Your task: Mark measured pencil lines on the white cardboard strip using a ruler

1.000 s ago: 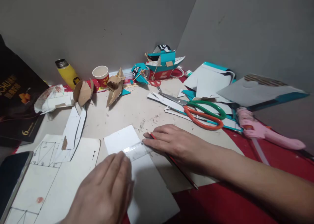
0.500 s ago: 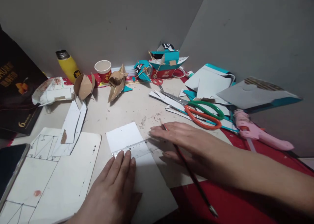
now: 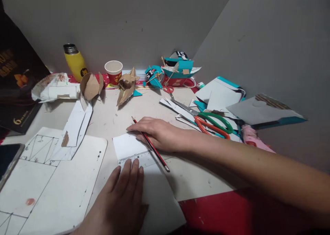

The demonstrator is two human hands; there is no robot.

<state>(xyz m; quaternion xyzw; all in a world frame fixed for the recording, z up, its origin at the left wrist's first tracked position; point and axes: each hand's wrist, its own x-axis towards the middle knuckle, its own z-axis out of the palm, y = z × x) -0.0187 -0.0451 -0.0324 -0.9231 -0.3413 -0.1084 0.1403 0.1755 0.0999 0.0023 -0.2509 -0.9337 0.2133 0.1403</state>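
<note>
- We have a pale board spread over a red surface.
- We see a black box upright at the far left.
- We see a notebook with drawn lines, left of the white card; this card lies on the board in front of us.
- Our right hand reaches over the card's far part, fingers narrow around a pencil; we cannot tell whether its fingertips touch the card.
- Our left hand lies flat, fingers straight and close together, pressing a ruler.
- We see large scissors resting on paper scraps beyond our right arm.
- We see a yellow bottle near a paper cup at the back.
- Our clear ruler lies across the card.
- Our pencil slants through the right hand, tip pointing away.
</note>
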